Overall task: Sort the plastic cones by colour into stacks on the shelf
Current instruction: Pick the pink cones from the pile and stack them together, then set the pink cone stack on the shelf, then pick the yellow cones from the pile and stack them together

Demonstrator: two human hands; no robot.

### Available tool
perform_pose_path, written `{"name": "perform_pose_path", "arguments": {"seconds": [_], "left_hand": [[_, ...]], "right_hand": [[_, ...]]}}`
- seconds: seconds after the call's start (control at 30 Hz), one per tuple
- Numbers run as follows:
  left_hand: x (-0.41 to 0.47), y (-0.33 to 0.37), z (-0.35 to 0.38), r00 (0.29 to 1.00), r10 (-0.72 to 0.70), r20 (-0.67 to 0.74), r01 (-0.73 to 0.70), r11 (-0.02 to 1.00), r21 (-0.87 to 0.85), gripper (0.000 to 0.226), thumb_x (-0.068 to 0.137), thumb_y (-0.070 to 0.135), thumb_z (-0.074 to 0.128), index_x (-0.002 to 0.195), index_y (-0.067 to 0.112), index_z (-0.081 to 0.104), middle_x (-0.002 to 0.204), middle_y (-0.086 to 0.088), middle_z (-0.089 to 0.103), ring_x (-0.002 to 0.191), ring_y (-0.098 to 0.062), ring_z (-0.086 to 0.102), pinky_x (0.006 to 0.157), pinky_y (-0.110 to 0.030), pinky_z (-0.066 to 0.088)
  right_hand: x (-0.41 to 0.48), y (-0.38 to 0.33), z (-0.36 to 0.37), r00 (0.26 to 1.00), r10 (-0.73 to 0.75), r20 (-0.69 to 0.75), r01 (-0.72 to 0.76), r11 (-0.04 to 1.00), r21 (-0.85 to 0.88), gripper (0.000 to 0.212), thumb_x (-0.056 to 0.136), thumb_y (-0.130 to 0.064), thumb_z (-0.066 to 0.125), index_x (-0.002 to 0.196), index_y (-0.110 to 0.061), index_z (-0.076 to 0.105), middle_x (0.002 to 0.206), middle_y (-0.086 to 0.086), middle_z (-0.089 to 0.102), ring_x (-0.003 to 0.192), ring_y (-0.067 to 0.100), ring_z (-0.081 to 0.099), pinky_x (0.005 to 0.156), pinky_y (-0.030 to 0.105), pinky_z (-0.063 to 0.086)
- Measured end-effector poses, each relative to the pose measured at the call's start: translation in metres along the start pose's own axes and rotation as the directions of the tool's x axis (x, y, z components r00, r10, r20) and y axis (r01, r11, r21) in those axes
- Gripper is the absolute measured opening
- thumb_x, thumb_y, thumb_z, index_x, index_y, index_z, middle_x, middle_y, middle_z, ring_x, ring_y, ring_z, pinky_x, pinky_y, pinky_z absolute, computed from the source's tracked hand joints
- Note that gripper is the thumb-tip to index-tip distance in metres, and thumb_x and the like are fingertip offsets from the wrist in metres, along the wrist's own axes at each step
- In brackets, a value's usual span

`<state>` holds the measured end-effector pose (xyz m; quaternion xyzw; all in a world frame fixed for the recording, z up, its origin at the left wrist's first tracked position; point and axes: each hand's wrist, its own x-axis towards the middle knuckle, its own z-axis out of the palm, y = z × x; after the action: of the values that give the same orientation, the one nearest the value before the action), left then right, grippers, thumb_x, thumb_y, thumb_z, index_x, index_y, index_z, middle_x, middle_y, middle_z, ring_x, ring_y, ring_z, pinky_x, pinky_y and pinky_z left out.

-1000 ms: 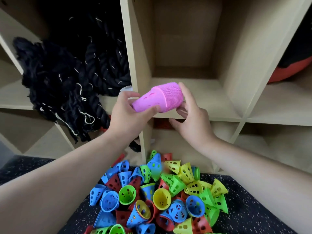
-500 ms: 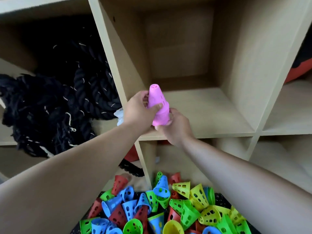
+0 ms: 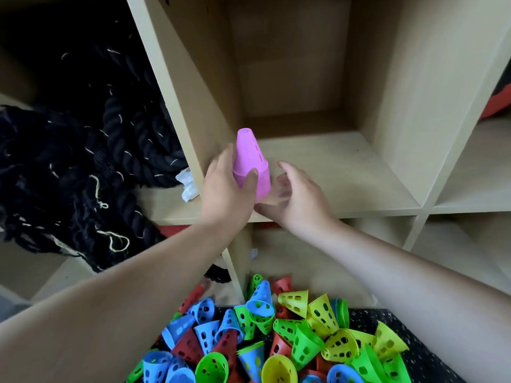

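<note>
Partly, left hand (image 3: 224,189) hides pink stack (image 3: 250,158); right hand (image 3: 298,197) blurred.

We see soft, even light; shelf (image 3: 331,172) lines bow at edges; right hand (image 3: 300,197) smeared by motion; rope (image 3: 83,150) cubby sinks into shadow.

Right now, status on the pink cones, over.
Left hand grips pink cone stack, upright in shelf cubby. Right hand open beside it. Loose cones below, not obstructing.

left hand (image 3: 225,189) gripping upright pink stack (image 3: 250,165), shelf (image 3: 345,172)
</note>
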<state>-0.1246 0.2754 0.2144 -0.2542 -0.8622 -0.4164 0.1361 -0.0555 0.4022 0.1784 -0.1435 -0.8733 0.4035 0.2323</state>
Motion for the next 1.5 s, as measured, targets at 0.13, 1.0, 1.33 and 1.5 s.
{"name": "perform_pose_path", "arguments": {"seconds": [0.13,1.0,1.33,1.5], "left_hand": [[-0.059,-0.011,-0.019,0.977,0.203,0.064,-0.201,0.979,-0.04,0.059,0.098,0.036,0.056,0.152,0.023,0.039,0.142,0.009,0.05,0.134,-0.006,0.043,0.106,-0.021,0.035],[-0.31,-0.157,0.02,0.857,-0.355,0.373,0.315,0.935,0.165,0.055,0.083,0.008,0.068,0.136,0.018,0.057,0.141,-0.002,0.052,0.128,-0.016,0.05,0.095,-0.011,0.029],[-0.307,-0.174,0.038,0.796,-0.335,0.504,0.179,0.926,0.333,0.018,0.094,0.023,0.067,0.103,0.011,0.077,0.154,-0.014,0.042,0.139,-0.036,0.038,0.111,-0.043,0.035],[-0.296,-0.165,0.03,0.906,-0.246,0.344,0.198,0.966,0.168,0.012,0.09,0.015,0.071,0.082,0.01,0.078,0.141,-0.003,0.054,0.139,-0.021,0.039,0.104,-0.016,0.034]], "right_hand": [[-0.065,0.022,-0.022,0.99,-0.14,0.014,0.137,0.982,0.126,0.092,0.073,-0.039,0.085,0.15,-0.03,0.036,0.139,-0.012,0.05,0.125,-0.002,0.049,0.104,0.023,0.045],[-0.287,0.122,0.001,0.958,0.178,0.227,-0.197,0.978,0.064,0.045,0.082,-0.029,0.077,0.121,-0.03,0.057,0.124,-0.013,0.058,0.116,-0.001,0.056,0.089,0.022,0.051],[-0.279,0.125,0.012,0.953,0.155,0.259,-0.189,0.976,0.111,0.033,0.088,-0.024,0.071,0.119,-0.024,0.061,0.12,-0.013,0.057,0.114,0.001,0.057,0.089,0.021,0.052],[-0.272,0.121,0.014,0.959,0.143,0.246,-0.182,0.973,0.143,0.026,0.09,-0.023,0.066,0.116,-0.025,0.063,0.12,-0.015,0.056,0.117,0.003,0.056,0.091,0.025,0.053]]}}
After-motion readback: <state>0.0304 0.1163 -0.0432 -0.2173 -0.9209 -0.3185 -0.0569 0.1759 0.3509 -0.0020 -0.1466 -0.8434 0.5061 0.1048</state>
